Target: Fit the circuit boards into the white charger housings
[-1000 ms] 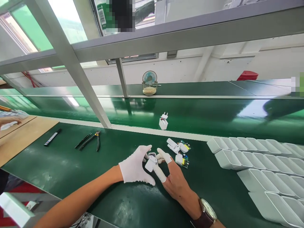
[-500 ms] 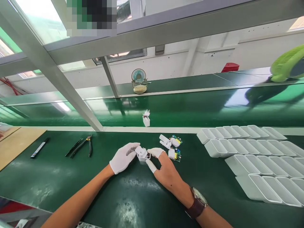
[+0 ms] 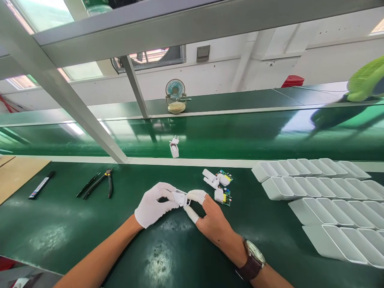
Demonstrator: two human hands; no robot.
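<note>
- One head-worn camera looks forward and down from above the near edge of the counter (image 3: pixel 285 248).
- Both forearms enter from the bottom edge, so the left hand (image 3: pixel 156 206) and right hand (image 3: pixel 211 218) sit near the lens, just below mid-frame.
- The wide view runs from a brown board (image 3: pixel 19 174) at left to white bins (image 3: pixel 324 202) at right.
- It reaches past a metal beam (image 3: pixel 180 36) to the far wall (image 3: pixel 222 72), leaning slightly sideways.
</note>
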